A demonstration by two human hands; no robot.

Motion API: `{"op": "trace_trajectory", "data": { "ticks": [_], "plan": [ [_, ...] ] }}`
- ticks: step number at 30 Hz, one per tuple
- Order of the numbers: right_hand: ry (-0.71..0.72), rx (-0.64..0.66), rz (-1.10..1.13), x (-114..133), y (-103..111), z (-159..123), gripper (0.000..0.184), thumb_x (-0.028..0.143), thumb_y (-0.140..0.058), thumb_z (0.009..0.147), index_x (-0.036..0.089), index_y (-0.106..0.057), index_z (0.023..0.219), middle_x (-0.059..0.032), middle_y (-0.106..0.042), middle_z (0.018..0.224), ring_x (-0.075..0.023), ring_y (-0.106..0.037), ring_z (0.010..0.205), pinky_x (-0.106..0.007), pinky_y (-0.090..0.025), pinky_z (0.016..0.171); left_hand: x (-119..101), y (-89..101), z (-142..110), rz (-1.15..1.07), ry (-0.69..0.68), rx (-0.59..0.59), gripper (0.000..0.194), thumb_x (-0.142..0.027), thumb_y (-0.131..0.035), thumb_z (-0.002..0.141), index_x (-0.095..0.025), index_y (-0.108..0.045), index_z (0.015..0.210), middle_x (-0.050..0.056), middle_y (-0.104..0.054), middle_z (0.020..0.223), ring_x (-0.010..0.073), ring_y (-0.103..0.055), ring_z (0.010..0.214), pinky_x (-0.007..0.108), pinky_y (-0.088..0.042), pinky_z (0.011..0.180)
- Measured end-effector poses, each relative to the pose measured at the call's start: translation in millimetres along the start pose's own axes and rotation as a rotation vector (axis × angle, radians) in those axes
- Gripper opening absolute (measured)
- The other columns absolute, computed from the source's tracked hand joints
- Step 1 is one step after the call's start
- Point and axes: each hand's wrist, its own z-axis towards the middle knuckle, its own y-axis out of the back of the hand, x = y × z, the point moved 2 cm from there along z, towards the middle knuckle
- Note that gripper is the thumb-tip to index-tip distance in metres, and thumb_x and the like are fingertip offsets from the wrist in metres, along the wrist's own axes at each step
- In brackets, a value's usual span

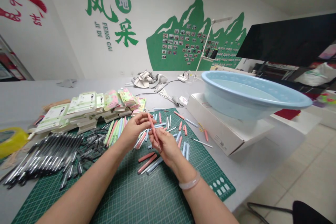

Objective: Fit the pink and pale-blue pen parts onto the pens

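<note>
Both hands are closed on one pink pen (151, 123), held at a slant above the green cutting mat (126, 196). The fingertips of my left hand (136, 127) pinch its upper part. Around the lower part are the fingers of my right hand (165, 145), with a pale bangle (190, 182) on that wrist. Beneath and around the hands lie loose pink and blue pen parts (147, 164) and thin white refills (168, 122). Beside my left hand is a row of green, pink and blue pens (115, 131). My fingers hide part of the held pen.
Many black pens (49, 154) lie to the left, with stacked pen boxes (84, 106) behind them and yellow tape (12, 141) at the edge. On the right, a blue basin (236, 101) rests on a white box (223, 129). Crumpled cloth (147, 79) and a cable lie at the back.
</note>
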Motion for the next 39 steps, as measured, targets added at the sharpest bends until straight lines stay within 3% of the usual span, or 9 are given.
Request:
{"op": "trace_trajectory", "data": {
  "ticks": [3, 7, 12, 18, 22, 27, 32, 35, 39],
  "plan": [
    [0.031, -0.012, -0.010, 0.1, -1.8, -1.0, 0.030, 0.044, -0.059, 0.082, 0.014, -0.064, 0.080, 0.0011, -0.055, 0.061, -0.0050, -0.037, 0.046, -0.017, -0.028, 0.044, 0.6, -3.2, 0.0, -0.023, -0.013, -0.048, 0.032, -0.025, -0.070, 0.072, -0.019, -0.059, 0.101, 0.002, -0.066, 0.090, 0.0148, -0.060, 0.087, 0.027, -0.046, 0.080],
    [0.042, -0.013, -0.035, -1.3, -1.9, -1.1, 0.029, 0.044, -0.061, 0.080, 0.016, -0.063, 0.078, 0.0006, -0.056, 0.062, -0.0069, -0.043, 0.050, -0.018, -0.033, 0.049, 0.1, -4.5, 0.8, -0.011, -0.027, -0.124, 0.027, -0.023, -0.077, 0.063, -0.016, -0.061, 0.084, -0.002, -0.063, 0.074, 0.0113, -0.059, 0.072, 0.022, -0.045, 0.070],
    [0.040, 0.001, 0.012, -2.5, -1.8, 0.0, 0.028, 0.044, -0.062, 0.080, 0.016, -0.063, 0.078, 0.0004, -0.057, 0.063, -0.0076, -0.045, 0.052, -0.019, -0.034, 0.050, -0.9, -9.5, -2.4, -0.161, 0.098, 0.011, 0.045, -0.029, -0.072, 0.070, -0.019, -0.058, 0.111, 0.008, -0.068, 0.096, 0.0195, -0.062, 0.091, 0.033, -0.046, 0.083],
    [0.056, 0.030, 0.068, -2.7, -2.4, -0.1, 0.024, 0.039, -0.061, 0.082, 0.016, -0.062, 0.076, 0.0012, -0.055, 0.062, -0.0071, -0.044, 0.052, -0.019, -0.033, 0.050, 3.3, -6.9, -1.6, -0.092, 0.059, -0.065, 0.025, -0.024, -0.075, 0.066, -0.015, -0.065, 0.087, 0.003, -0.067, 0.081, 0.0142, -0.061, 0.076, 0.026, -0.046, 0.075],
    [0.051, 0.012, 0.054, -1.2, -2.6, -0.9, 0.026, 0.042, -0.062, 0.080, 0.016, -0.062, 0.077, 0.0018, -0.054, 0.060, -0.0074, -0.042, 0.051, -0.019, -0.032, 0.049, 0.7, -12.4, -3.8, -0.184, 0.163, 0.066, 0.037, -0.028, -0.068, 0.074, -0.018, -0.061, 0.109, 0.008, -0.067, 0.097, 0.0186, -0.062, 0.087, 0.032, -0.047, 0.079],
    [0.045, 0.005, 0.033, -1.2, -2.9, -0.8, 0.025, 0.041, -0.063, 0.079, 0.017, -0.060, 0.074, 0.0013, -0.054, 0.063, -0.0076, -0.044, 0.054, -0.019, -0.035, 0.051, 4.2, -9.2, -0.2, -0.114, 0.046, -0.114, 0.025, -0.019, -0.078, 0.061, -0.015, -0.065, 0.082, 0.001, -0.067, 0.078, 0.0132, -0.062, 0.077, 0.024, -0.046, 0.075],
    [-0.052, 0.061, 0.118, -3.9, -5.2, -2.1, 0.025, 0.042, -0.062, 0.080, 0.016, -0.061, 0.080, 0.0018, -0.050, 0.060, -0.0071, -0.036, 0.048, -0.019, -0.032, 0.045, 12.1, -1.9, -0.2, -0.227, 0.222, 0.054, 0.027, -0.026, -0.073, 0.069, -0.013, -0.067, 0.092, 0.008, -0.072, 0.081, 0.0173, -0.066, 0.078, 0.029, -0.049, 0.078],
    [-0.111, 0.088, 0.186, -3.8, -7.8, -3.7, 0.025, 0.041, -0.061, 0.080, 0.016, -0.061, 0.080, 0.0028, -0.048, 0.059, -0.0065, -0.034, 0.046, -0.019, -0.031, 0.043, 12.3, -0.3, -1.7, -0.253, 0.213, 0.078, 0.025, -0.027, -0.072, 0.072, -0.013, -0.067, 0.092, 0.009, -0.072, 0.082, 0.0168, -0.066, 0.076, 0.028, -0.050, 0.076],
    [-0.067, 0.049, 0.167, -0.9, -8.2, -4.2, 0.023, 0.037, -0.063, 0.079, 0.017, -0.062, 0.091, 0.0008, -0.055, 0.065, -0.0058, -0.040, 0.047, -0.017, -0.032, 0.043, 15.7, -2.2, -1.4, -0.258, 0.206, 0.071, 0.024, -0.028, -0.070, 0.074, -0.014, -0.066, 0.093, 0.009, -0.072, 0.084, 0.0142, -0.065, 0.067, 0.025, -0.050, 0.067]
  ]
}}
